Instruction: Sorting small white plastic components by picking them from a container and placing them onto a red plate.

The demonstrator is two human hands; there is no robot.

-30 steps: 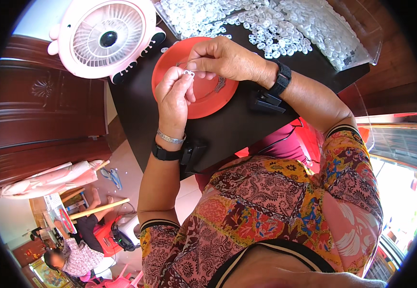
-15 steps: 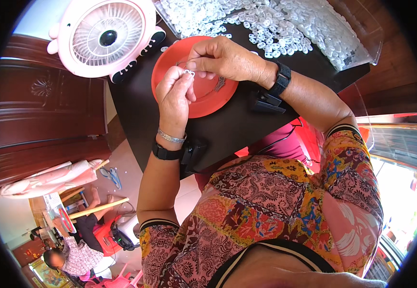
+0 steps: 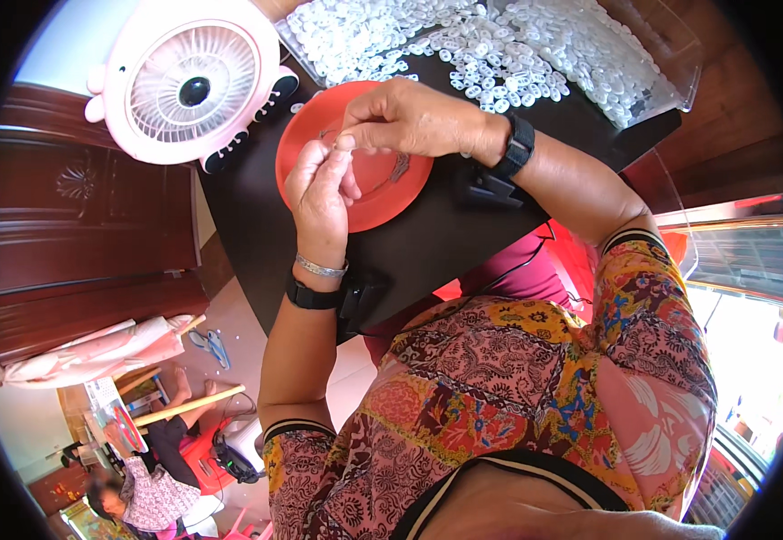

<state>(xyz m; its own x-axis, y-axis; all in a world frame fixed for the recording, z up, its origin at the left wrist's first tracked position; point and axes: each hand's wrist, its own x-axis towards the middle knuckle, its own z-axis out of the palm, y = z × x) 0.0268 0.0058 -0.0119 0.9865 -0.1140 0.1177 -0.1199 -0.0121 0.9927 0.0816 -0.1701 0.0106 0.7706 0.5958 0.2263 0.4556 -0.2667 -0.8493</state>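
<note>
Fingertips (image 3: pixel 344 144) of both hands meet in a pinch right over the red plate (image 3: pixel 382 193), thumb against forefinger on each side. Whatever they grip is too small to make out; it sits hidden between the pads, held just above the plate's left half. Left hand (image 3: pixel 321 196) comes up from below, knuckles toward us, fingers curled tight, with a silver bangle (image 3: pixel 321 267) and a black wristband (image 3: pixel 310 297) on the wrist. Right hand (image 3: pixel 414 119) reaches in from the right across the plate's upper edge, fingers folded down to the pinch, a black watch (image 3: pixel 515 147) on its wrist.

On the plate, toward its right side, lies a small dark scrap (image 3: pixel 400 168), too blurred to tell what it is. Red plate itself rests flat on a black table (image 3: pixel 256 225). Beyond the plate, at the table's far side, a great heap of small white plastic pieces (image 3: pixel 463 40) spreads out, some inside a clear tray (image 3: pixel 670 63) off to the plate's right. Left of the plate and touching its rim stands a pink and white fan (image 3: pixel 189 85), its face tipped up. Below the plate, a patterned blouse (image 3: pixel 517 387) fills the near view.
</note>
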